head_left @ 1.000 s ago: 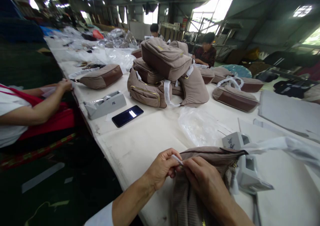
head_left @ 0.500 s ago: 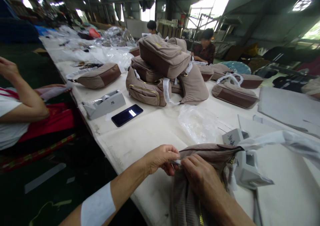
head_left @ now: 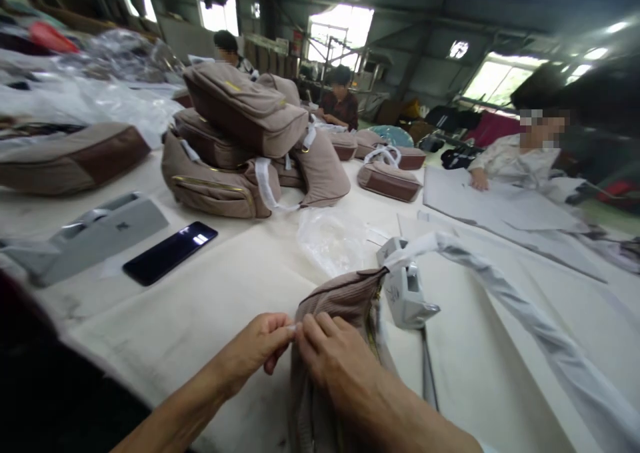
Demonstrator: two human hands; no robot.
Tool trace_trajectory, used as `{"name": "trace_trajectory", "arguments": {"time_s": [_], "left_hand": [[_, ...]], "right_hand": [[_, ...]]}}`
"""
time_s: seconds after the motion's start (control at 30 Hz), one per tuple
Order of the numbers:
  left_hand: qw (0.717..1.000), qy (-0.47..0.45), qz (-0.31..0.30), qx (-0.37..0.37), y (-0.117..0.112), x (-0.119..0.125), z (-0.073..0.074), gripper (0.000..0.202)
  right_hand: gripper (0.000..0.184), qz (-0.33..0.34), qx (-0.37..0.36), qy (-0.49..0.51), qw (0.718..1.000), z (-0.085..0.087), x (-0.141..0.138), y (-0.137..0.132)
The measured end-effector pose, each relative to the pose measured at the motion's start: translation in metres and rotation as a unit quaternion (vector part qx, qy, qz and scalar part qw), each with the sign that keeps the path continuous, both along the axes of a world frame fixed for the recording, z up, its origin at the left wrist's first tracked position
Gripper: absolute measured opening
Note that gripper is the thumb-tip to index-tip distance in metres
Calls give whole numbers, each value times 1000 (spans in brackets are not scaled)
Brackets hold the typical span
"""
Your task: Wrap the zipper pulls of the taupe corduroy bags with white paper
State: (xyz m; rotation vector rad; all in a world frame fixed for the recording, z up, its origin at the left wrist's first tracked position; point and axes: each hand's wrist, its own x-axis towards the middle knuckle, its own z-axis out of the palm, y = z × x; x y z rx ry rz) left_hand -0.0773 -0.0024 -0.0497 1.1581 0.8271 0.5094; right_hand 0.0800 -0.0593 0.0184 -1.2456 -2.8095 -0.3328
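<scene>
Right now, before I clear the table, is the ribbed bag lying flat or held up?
Held up: the ribbed bag is pinched at its top edge by the left hand and right hand.

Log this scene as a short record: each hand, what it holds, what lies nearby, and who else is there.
left hand: fingertips pinch a small white strip
right hand: grasps a ribbed taupe bag near its top edge
beside the bag: grey plastic holder; white wrapped strap
farther off: clear plastic bag; smartphone; grey tape dispenser; stacked taupe-and-brown bags
others: co-worker at right, hand on a grey sheet
</scene>
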Motion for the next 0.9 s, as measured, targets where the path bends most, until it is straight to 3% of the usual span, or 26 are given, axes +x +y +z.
{"name": "trace_trajectory", "arguments": {"time_s": [0.1,0.13,0.2,0.27,0.33,0.43,0.57,0.7,0.83,0.9], "left_hand": [[1000,-27,-15,-4,-2,1,0,34],[999,-34,-16,-3,-2,2,-1,34],[999,-44,-12,0,-4,5,-2,35],[999,-53,-3,-4,-5,9,-4,35],[998,-58,4,-14,-6,11,-4,36],[998,-60,9,-25,-7,12,-4,37],[998,-56,7,-36,-7,11,-5,36],[998,-56,7,-38,-7,11,-7,37],[997,-64,-3,-49,-5,10,-10,37],[996,-67,-13,-55,-3,9,-11,37]], "right_hand": [[30,54,2,84,995,12,33,-30],[30,34,13,134,990,12,51,-41],[24,-105,52,241,963,6,94,-58],[17,-310,68,322,892,-2,142,-63],[26,-459,56,381,801,-9,183,-56],[37,-533,-48,456,711,-12,220,-35],[37,-537,-172,500,657,-13,228,-13],[32,-541,-202,536,616,-12,225,-8],[32,-545,-183,578,579,-2,221,-18],[33,-548,-202,610,535,-1,216,-28]]}}
